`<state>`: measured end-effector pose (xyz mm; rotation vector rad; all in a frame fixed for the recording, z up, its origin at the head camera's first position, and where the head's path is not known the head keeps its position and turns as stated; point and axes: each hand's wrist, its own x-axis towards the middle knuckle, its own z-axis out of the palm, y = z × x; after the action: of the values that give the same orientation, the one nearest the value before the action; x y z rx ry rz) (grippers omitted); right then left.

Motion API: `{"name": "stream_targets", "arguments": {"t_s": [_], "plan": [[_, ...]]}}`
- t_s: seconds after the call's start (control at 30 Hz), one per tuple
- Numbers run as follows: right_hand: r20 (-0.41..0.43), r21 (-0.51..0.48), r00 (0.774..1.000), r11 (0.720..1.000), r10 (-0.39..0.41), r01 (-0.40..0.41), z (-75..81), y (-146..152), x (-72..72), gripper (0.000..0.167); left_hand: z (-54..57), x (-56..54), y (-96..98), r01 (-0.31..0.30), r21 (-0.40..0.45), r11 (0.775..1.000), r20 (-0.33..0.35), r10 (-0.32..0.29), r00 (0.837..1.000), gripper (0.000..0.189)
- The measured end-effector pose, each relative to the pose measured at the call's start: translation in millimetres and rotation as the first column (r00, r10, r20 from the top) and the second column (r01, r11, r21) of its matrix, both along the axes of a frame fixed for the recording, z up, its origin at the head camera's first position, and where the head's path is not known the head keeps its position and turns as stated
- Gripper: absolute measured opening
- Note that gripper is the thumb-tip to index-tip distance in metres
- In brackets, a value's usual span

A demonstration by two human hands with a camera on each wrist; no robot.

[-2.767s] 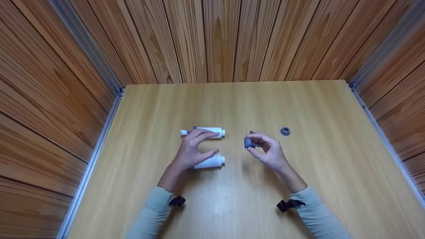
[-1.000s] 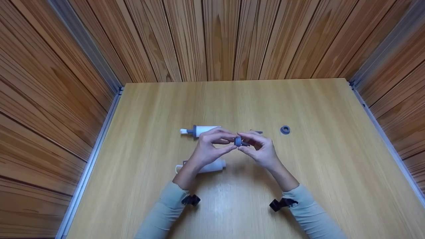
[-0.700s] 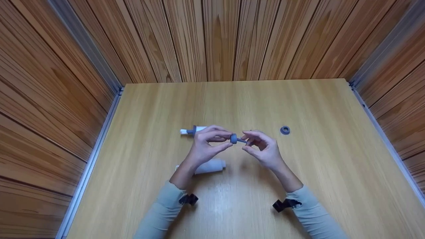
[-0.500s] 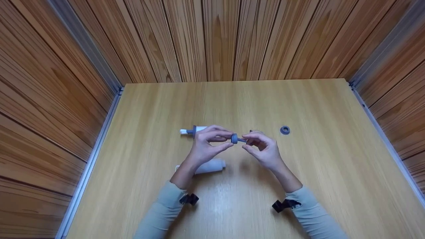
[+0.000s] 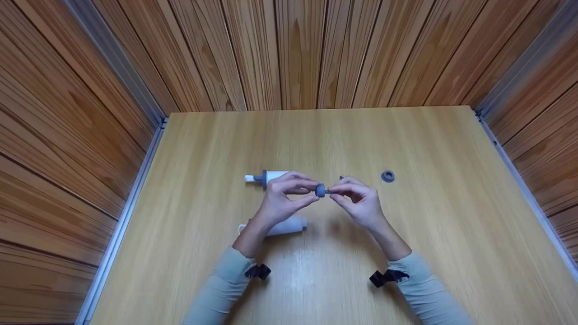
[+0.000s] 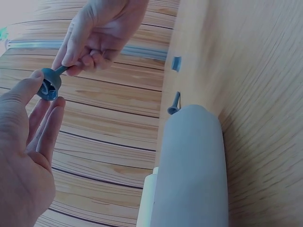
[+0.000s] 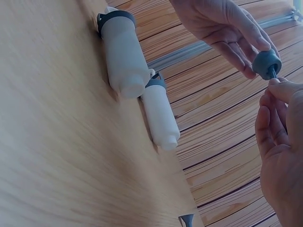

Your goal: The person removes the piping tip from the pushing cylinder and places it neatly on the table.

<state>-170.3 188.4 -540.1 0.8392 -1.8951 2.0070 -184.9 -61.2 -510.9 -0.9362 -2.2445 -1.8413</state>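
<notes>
In the head view my left hand point(image 5: 286, 196) pinches a small grey-blue ring cap point(image 5: 320, 190) between thumb and fingertips, above the table. My right hand point(image 5: 360, 201) faces it and pinches the thin stem point(image 7: 272, 72) that sticks out of the cap's right side. The left wrist view looks into the cap's hollow end, where an inner rim shows. Below the left hand lies a white bottle point(image 5: 289, 225) on its side, partly hidden by the forearm. Behind that hand lies a second white bottle point(image 5: 276, 175) with a grey collar and a white-tipped stem.
A loose grey ring point(image 5: 387, 176) lies on the table to the right. A small flared grey piece with a thin stem point(image 6: 174, 105) lies beyond the bottles, mostly hidden behind the right hand in the head view. Wood-panelled walls enclose the table's back and sides.
My left hand has come right from over the bottles and taken hold of the ring cap. My right hand has shifted from the cap to its stem, its fingertips now closer to the cap.
</notes>
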Motion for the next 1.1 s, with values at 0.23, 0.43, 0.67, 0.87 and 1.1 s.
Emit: {"name": "stream_targets", "arguments": {"t_s": [0.23,0.43,0.67,0.87,1.1], "plan": [[-0.023,0.006,0.999,1.000,0.028,-0.028,4.1,-2.0,-0.2,0.027,-0.1,0.7,1.8,0.001,-0.020,1.000,0.025,-0.001,1.000,0.028],[-0.037,0.021,0.999,0.999,0.031,-0.030,4.8,-1.9,-0.1,0.027,0.2,1.3,2.0,0.007,-0.013,1.000,0.038,-0.007,0.999,0.028],[-0.026,0.043,0.999,0.998,0.041,-0.040,3.3,0.7,-1.3,0.017,1.8,1.5,0.5,0.019,-0.009,1.000,0.021,-0.019,1.000,0.028],[-0.026,0.037,0.997,0.996,0.076,-0.075,4.2,3.8,-3.5,0.037,5.4,1.7,-2.4,0.008,0.025,1.000,-0.013,-0.008,1.000,0.028],[-0.017,0.051,0.995,0.994,0.095,-0.094,7.6,1.5,-1.7,0.040,6.8,2.9,0.8,0.023,0.019,1.000,-0.009,-0.023,1.000,0.028]]}}
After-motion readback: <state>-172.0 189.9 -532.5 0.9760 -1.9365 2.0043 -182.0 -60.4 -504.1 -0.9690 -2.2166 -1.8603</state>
